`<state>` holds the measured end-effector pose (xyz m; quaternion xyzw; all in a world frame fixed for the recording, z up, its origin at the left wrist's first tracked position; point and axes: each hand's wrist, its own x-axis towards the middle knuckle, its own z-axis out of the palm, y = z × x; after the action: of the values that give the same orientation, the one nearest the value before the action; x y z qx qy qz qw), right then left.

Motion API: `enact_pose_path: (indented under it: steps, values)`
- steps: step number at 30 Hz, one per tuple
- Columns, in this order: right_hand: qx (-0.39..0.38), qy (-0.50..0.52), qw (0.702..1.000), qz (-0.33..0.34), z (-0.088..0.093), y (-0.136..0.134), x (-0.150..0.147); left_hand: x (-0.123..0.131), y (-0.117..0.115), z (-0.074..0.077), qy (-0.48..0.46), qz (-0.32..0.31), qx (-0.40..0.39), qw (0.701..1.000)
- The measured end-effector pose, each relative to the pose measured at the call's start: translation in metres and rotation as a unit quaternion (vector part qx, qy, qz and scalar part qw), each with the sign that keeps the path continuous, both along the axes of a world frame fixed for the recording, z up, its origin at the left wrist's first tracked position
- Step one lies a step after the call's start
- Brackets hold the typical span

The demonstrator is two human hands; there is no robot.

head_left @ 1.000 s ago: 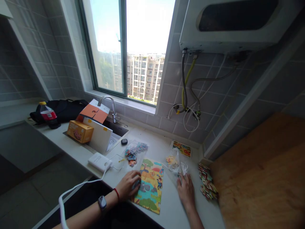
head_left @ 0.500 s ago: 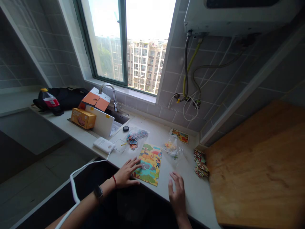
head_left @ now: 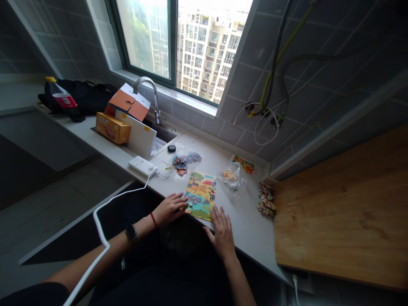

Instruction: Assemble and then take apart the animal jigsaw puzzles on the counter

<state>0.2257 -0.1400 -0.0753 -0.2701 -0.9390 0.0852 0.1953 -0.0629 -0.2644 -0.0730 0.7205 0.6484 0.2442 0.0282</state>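
Observation:
A colourful puzzle picture [head_left: 200, 193] with animals lies flat on the white counter near its front edge. My left hand [head_left: 170, 208] rests at the picture's lower left edge, fingers spread. At its lower right corner my right hand [head_left: 221, 233] lies with fingers apart, fingertips touching the edge. Behind the picture is a clear bag of blue and brown pieces [head_left: 186, 161]. Another clear bag with yellowish pieces [head_left: 232, 175] sits to the right. Piles of loose pieces [head_left: 266, 199] stand farther right, and a small printed picture [head_left: 244, 163] lies at the back.
A white power strip [head_left: 143, 166] with a long cable and a black case [head_left: 171, 148] lie left of the bags. Beyond are an orange box [head_left: 112, 128], a sink with a faucet [head_left: 156, 100] and a cola bottle [head_left: 63, 100]. A wooden board [head_left: 344, 208] stands right.
My right hand has moved left and onto the puzzle's lower right edge. My left hand stays by the lower left edge. The view has tilted downward.

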Motion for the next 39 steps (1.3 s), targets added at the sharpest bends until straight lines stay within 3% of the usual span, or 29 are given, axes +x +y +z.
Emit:
enact_pose_path:
  steps: [10,17,29,39]
  values:
    - [-0.011,0.036,0.999,-0.033,0.006,-0.01,-0.011,0.007,-0.003,0.002,0.004,-0.018,-0.015,1.0]
    - [-0.034,0.002,0.998,0.054,0.011,-0.01,-0.033,0.021,0.012,-0.001,-0.002,-0.069,-0.014,0.998]
    - [-0.047,0.039,0.996,0.064,0.01,-0.01,-0.035,0.018,0.01,-0.008,-0.017,-0.099,0.021,0.995]
    - [-0.116,0.079,0.987,0.078,0.03,0.009,-0.042,0.012,0.025,0.012,-0.065,-0.113,0.007,0.991]
